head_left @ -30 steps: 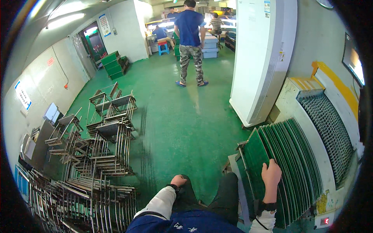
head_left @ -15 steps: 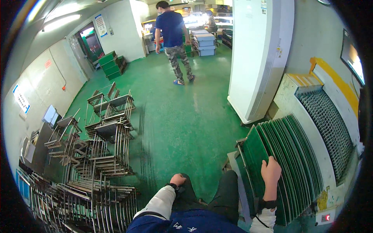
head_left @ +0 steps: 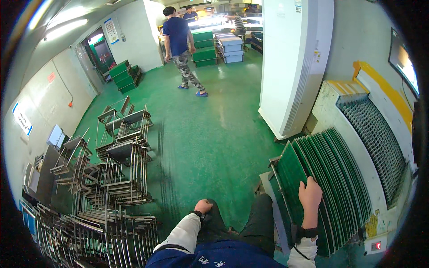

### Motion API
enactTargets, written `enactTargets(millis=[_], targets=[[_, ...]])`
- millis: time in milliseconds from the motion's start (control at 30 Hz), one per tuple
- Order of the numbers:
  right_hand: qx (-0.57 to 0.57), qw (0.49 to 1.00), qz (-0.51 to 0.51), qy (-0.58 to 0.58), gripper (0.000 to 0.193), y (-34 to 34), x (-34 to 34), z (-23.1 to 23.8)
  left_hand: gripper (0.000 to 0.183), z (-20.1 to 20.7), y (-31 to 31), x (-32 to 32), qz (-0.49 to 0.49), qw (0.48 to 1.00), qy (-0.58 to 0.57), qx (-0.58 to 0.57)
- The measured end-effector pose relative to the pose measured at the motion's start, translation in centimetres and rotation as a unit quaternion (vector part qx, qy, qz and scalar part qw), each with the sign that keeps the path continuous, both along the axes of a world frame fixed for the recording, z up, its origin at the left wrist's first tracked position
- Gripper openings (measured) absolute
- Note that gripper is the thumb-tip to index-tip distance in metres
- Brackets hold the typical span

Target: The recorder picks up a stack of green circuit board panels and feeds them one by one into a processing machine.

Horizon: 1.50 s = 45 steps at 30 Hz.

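Observation:
On my left thigh, just above the knee, rests my left hand [head_left: 203,206] with its fingers curled in and nothing visible in them. My right hand [head_left: 310,194] is at the front of a row of thin green panels [head_left: 336,178] standing on edge at my right side. Its fingers are bent over the edge of a green panel [head_left: 290,176] near the front of the row; the fingertips are partly hidden. The panels look like circuit boards and lean against one another in a rack [head_left: 278,187].
Metal frames [head_left: 120,178] stand stacked on the left. A tall white cabinet [head_left: 295,67] and a slotted white machine [head_left: 373,147] stand to the right. A person [head_left: 178,42] walks across the green floor; green crates [head_left: 204,49] and blue-grey bins [head_left: 230,47] are behind.
The person ahead has stepped to the left, uncovering green crates and another person at the back. The view has shifted slightly. My hands stay in place.

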State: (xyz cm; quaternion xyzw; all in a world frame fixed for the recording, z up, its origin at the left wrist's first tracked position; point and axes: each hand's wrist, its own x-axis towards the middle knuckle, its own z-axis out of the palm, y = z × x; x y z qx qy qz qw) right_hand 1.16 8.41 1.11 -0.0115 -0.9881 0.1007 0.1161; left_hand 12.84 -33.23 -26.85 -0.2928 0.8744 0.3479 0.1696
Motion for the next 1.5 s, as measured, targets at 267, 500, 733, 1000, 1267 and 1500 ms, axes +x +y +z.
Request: enactTargets(millis=[267,500,733,1000,1267,1500], targets=[[-0.007,1.000,0.001,0.004,0.024,0.0,0.0,0.1,0.033,-0.1,0.0,-0.2,0.003,1.000,-0.005,0.009],[-0.008,1.000,0.000,0.015,0.024,0.0,0.0,0.1,0.034,-0.7,-0.1,-0.3,0.000,1.000,-0.005,0.007],[-0.005,1.000,-0.004,0.006,0.024,0.0,0.1,0.3,0.036,-1.8,-0.5,-0.3,0.002,1.000,-0.008,0.022],[-0.006,1.000,-0.011,-0.002,0.024,-0.2,0.1,0.4,0.035,-1.3,-0.4,-0.3,0.000,1.000,-0.014,0.019],[-0.006,1.000,-0.001,0.006,0.024,-0.1,0.1,0.4,0.035,-1.1,-0.3,-0.2,-0.006,1.000,-0.002,0.000],[-0.004,1.000,-0.004,0.006,0.025,0.0,0.0,0.1,0.039,-1.7,-0.4,0.0,-0.009,1.000,0.026,-0.004]])
